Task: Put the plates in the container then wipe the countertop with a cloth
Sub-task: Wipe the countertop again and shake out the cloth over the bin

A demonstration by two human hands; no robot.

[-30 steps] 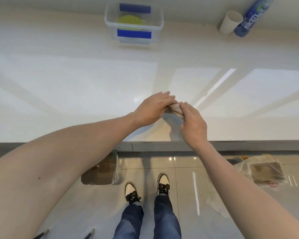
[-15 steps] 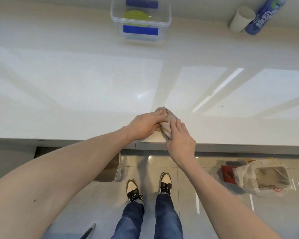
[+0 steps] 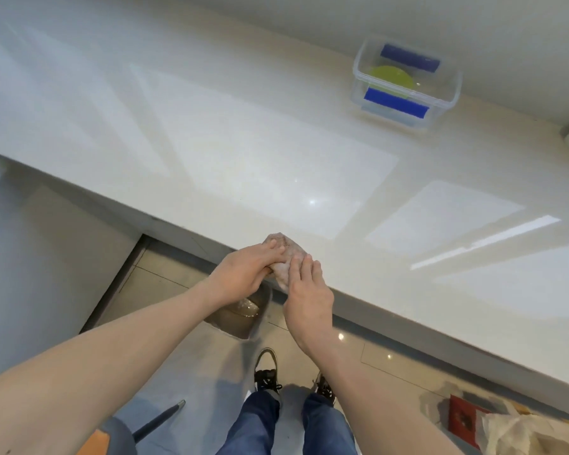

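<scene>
Both hands (image 3: 276, 274) pinch a crumpled cloth (image 3: 284, 254) at the countertop (image 3: 243, 159) edge (no legible writing anywhere).

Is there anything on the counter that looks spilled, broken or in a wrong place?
Nothing stands out. The container stands upright at the back of the counter with a green plate inside. Both hands, left and right, hold the cloth at the front edge. No spill or damage shows.
</scene>
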